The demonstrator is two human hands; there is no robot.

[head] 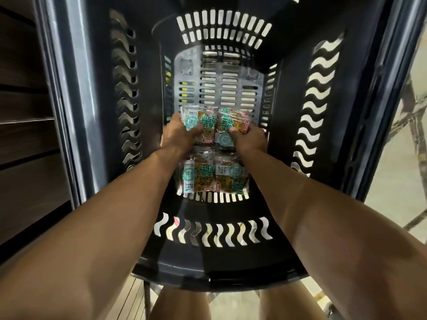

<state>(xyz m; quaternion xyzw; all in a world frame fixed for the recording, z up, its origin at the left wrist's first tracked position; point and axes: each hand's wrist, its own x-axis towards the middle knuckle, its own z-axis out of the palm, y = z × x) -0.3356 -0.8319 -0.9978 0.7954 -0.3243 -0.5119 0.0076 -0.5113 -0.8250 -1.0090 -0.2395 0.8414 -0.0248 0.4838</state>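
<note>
**Head view, looking down.** A deep dark plastic basket (92, 112) with slotted walls and a pale perforated floor fills the frame, and wooden shelving (23, 135) stands to its left. Four flat snack packets sit low in the basket, in two rows. The near pair (215, 175) lies side by side on the basket floor, close to the near wall. The far pair is in hand: the left packet (196, 121) and the right packet (233, 121), edges touching, just beyond the near pair.

**Handling (judged).** Each packet is thin printed film round a small soft filling — light, limp and slick, so likely to crinkle and slide against its neighbours. A pinch at a sealed edge or corner, thumb on the face and fingers behind, should hold better than pressure on the middle. A hard squeeze could crush the contents.

**Hands.** The left hand (179, 132) is closed round the left edge of the left packet, with its thumb across the front. The right hand (250, 139) grips the lower right corner of the right packet, thumb on the face — its other fingers curl underneath, hidden. Whether the packets are being lifted or set down cannot be told.
</note>
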